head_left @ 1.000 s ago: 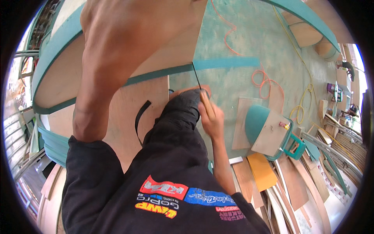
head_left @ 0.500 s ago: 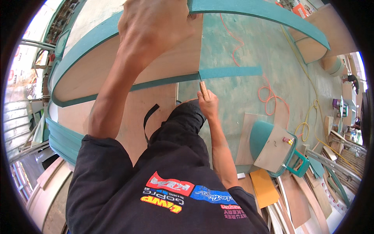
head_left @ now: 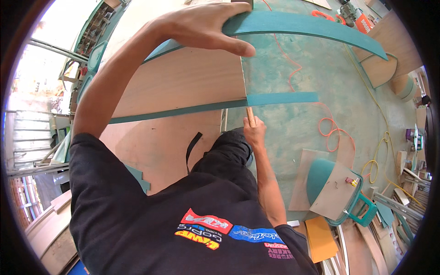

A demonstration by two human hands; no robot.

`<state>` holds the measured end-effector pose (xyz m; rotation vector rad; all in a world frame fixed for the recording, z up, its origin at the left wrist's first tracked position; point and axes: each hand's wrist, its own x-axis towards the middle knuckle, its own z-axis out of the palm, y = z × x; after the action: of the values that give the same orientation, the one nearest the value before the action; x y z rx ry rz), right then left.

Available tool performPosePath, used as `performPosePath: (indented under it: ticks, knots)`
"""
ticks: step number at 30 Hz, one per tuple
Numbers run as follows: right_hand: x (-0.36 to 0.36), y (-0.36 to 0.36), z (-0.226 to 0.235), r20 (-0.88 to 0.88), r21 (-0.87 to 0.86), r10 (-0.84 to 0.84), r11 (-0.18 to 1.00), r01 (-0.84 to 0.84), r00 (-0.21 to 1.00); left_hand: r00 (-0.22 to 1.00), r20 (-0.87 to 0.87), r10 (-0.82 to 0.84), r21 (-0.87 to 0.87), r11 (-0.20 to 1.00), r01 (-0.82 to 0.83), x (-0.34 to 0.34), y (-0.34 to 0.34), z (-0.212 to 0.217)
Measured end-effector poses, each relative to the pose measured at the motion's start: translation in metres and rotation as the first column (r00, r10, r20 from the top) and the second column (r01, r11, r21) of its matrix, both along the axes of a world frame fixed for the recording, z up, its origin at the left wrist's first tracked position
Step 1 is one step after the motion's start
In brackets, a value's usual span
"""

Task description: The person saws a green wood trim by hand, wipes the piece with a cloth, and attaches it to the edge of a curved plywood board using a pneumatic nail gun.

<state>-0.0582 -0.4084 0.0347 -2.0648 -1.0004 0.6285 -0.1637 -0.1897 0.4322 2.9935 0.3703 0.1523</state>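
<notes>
My left hand (head_left: 204, 32) is up at the far side, thumb and fingers spread apart across a long teal strip (head_left: 311, 27). The strip passes between thumb and forefinger and runs out to the right. Closed round the wooden handle of a tool (head_left: 250, 117), my right hand (head_left: 255, 132) stays low near my knee. The handle's upper end meets the panel's near edge; the tool's working end is hidden or too thin to make out. A pale wood panel (head_left: 183, 80) lies between the hands. Along its near edge runs a teal band (head_left: 183, 111), with a loose-looking end (head_left: 284, 97) reaching past the panel.
Orange cord (head_left: 330, 133) and yellow hose (head_left: 387, 142) trail over the paint-stained floor. A teal-edged piece with a green handle (head_left: 364, 210) lies at right, beside wood offcuts (head_left: 371, 243). Plywood (head_left: 165, 142) lies beneath the panel. A curved wood piece (head_left: 380, 68) stands far right.
My left hand has gone from bunched and blurred to spread across the strip. My right hand keeps its hold on the tool at the panel's edge. The whole view has shifted slightly.
</notes>
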Motion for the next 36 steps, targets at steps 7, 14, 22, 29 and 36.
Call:
performPosePath:
  ticks: [7,14,22,29,36]
  knots:
    - [0.003,-0.004,0.013,-0.088,0.059,0.001,0.998,0.005,0.996,0.984,-0.098,0.151,-0.124,0.979,-0.163,0.045,-0.014,0.003]
    - [-0.014,0.006,0.059,-0.238,0.018,0.012,1.0,-0.008,0.971,0.742,-0.584,0.33,-0.332,0.737,-0.589,0.069,-0.037,0.069]
    - [0.003,-0.026,0.085,-0.221,0.01,-0.084,0.996,0.089,0.972,0.993,-0.11,-0.037,0.01,0.999,0.039,0.026,-0.028,-0.013]
    - [-0.008,-0.011,0.081,-0.269,-0.047,-0.075,0.997,0.065,0.96,0.992,-0.122,0.03,0.051,0.998,-0.024,0.036,-0.026,-0.016]
    - [-0.002,-0.001,0.042,-0.303,-0.013,-0.15,0.988,0.154,0.941,0.995,-0.1,-0.018,0.113,0.993,0.029,0.035,-0.033,-0.013]
